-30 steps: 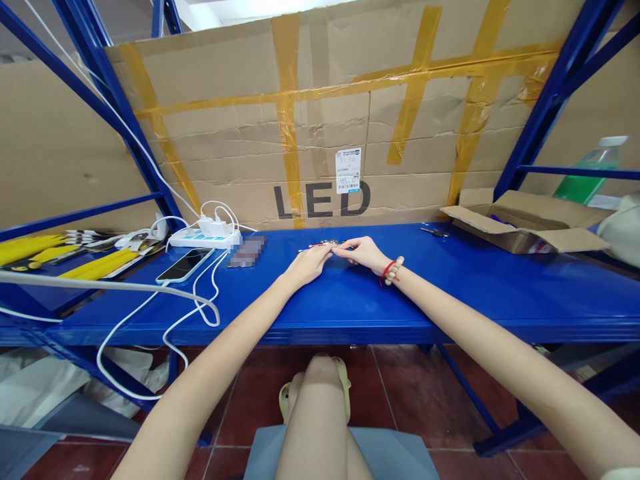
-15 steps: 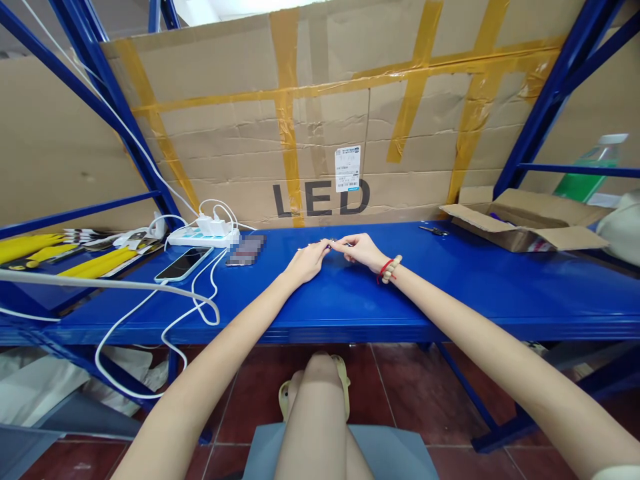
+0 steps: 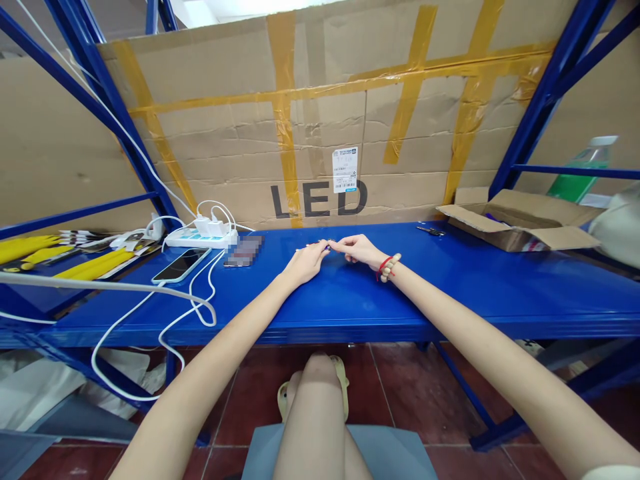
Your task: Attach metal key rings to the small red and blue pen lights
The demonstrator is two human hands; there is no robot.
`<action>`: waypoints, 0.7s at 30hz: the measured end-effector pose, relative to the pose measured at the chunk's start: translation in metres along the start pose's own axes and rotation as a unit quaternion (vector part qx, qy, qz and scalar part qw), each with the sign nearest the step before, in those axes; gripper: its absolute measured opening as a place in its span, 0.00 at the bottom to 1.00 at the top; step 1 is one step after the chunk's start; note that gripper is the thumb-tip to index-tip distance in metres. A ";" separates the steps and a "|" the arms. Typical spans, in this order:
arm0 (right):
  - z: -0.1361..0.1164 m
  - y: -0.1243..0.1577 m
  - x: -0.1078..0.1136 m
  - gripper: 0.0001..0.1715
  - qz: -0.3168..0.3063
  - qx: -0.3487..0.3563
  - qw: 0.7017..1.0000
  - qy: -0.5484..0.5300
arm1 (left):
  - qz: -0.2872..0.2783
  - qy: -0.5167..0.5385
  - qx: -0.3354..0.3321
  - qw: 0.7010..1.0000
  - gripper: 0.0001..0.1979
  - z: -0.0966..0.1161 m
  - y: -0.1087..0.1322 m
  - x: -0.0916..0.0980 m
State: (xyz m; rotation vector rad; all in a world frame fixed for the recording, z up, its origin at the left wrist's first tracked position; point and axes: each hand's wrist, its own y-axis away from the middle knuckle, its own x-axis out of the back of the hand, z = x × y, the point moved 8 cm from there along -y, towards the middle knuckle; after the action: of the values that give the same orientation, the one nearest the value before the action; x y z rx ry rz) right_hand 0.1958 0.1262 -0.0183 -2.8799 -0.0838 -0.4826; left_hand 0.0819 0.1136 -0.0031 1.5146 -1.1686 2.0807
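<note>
My left hand (image 3: pixel 307 262) rests palm down over the blue shelf top (image 3: pixel 345 300), its fingers closed together and slightly bent. Against its fingertips, my right hand (image 3: pixel 361 251) is held in a pinch, thumb and forefinger pressed together. A tiny dark thing (image 3: pixel 329 247) shows where the two hands meet; it is too small and too covered to name. A beaded bracelet (image 3: pixel 389 268) with a red cord circles my right wrist.
To the left lie a phone (image 3: pixel 181 265) on a white cable, a power strip (image 3: pixel 175 238) with chargers, a blurred-out dark device (image 3: pixel 243 252) and yellow-handled tools (image 3: pixel 100 263). Keys (image 3: pixel 431 231) and an open carton (image 3: pixel 520 230) lie right. A cardboard sheet (image 3: pixel 230 153) stands behind.
The whole view has shifted very slightly. Both hands stay together in the same place on the shelf, with only slight finger movement.
</note>
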 end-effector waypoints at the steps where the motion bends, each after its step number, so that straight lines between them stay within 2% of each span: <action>1: 0.000 0.000 0.000 0.28 -0.001 0.003 1.000 0.003 | 0.002 -0.001 -0.002 1.000 0.12 0.000 0.000 0.000; 8: -0.001 -0.003 0.000 0.29 0.006 0.036 0.999 0.023 | -0.009 -0.007 0.002 1.000 0.11 0.000 0.000 -0.002; 14: -0.015 -0.002 0.006 0.30 0.035 0.136 0.990 0.017 | -0.012 0.000 0.042 0.999 0.10 -0.008 -0.001 -0.003; 18: -0.019 -0.003 0.005 0.27 0.029 0.182 0.981 0.065 | -0.013 0.005 0.059 0.998 0.10 -0.010 0.000 -0.002; 21: -0.026 0.000 0.009 0.24 0.054 0.225 0.965 0.121 | -0.022 0.008 0.055 0.998 0.11 -0.010 0.000 -0.005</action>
State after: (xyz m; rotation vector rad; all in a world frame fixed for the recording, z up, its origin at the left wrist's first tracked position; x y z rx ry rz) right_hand 0.1960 0.1207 0.0083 -2.3508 0.0051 -0.6895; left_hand 0.0775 0.1218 -0.0082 1.5550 -1.0213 2.1548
